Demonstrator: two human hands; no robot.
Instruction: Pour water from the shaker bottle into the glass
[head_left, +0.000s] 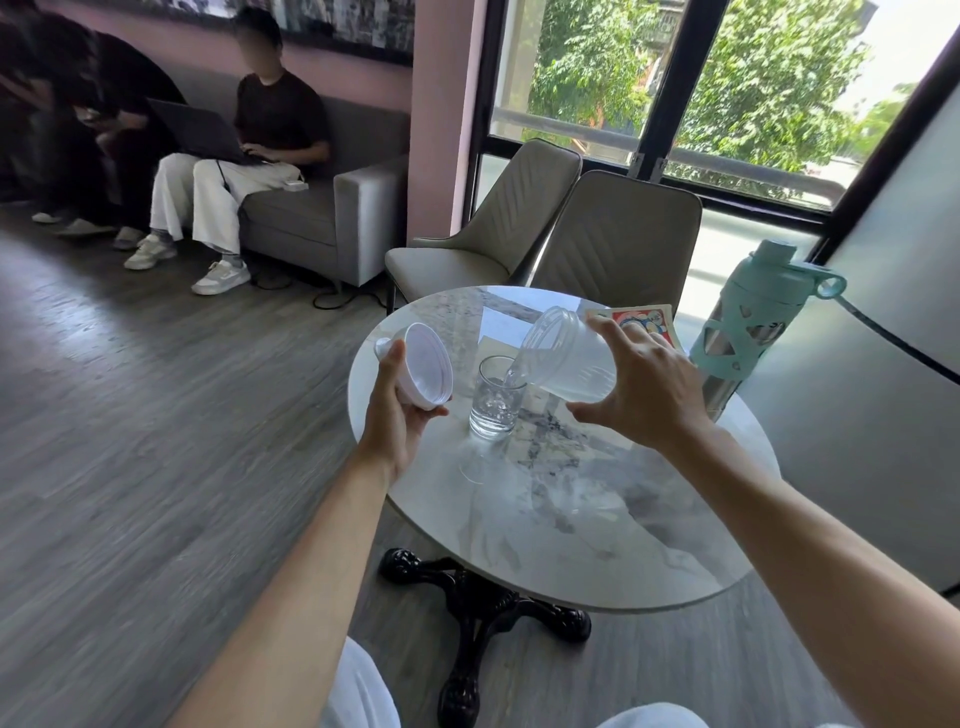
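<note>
My right hand grips the tipped shaker at frame centre, water falling into the glass on the counter. My left hand clutches the lid. I'd tilt slowly, keeping the mouth over the rim.

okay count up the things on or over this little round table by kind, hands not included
Shaker bottle: 1
Shaker lid: 1
Glass: 1
Teal water bottle: 1
Printed card or booklet: 1
Total: 5
</note>
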